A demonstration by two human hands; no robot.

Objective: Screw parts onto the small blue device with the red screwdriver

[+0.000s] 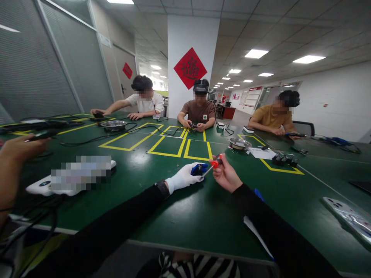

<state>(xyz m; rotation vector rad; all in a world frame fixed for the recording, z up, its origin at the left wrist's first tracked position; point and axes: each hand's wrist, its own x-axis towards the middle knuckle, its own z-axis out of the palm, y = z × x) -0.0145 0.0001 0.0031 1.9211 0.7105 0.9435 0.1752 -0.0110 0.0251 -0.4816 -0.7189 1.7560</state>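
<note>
My left hand (pixel 185 178), in a white glove with blue fingertips, is closed around a small dark part with a shiny metal end (pixel 200 167); the fingers hide most of it. My bare right hand (pixel 226 174) grips a screwdriver (pixel 215 165) by its orange-red and dark handle. The thin metal shaft slants down and left, and its tip reaches the gloved fingers; whether it touches the part I cannot tell. Both hands are held above the green table (pixel 174 220). Beneath my right forearm lies another white and blue glove (pixel 259 195), mostly covered by the sleeve.
A white phone (pixel 37 188) lies at left, another phone (pixel 348 218) at right. Metal bowls (pixel 240 143) (pixel 113 124), paper (pixel 262 153) and dark parts (pixel 285 159) stand farther off. Three people sit opposite; another person's hand (pixel 17 150) reaches in at left. Cables cross the left side.
</note>
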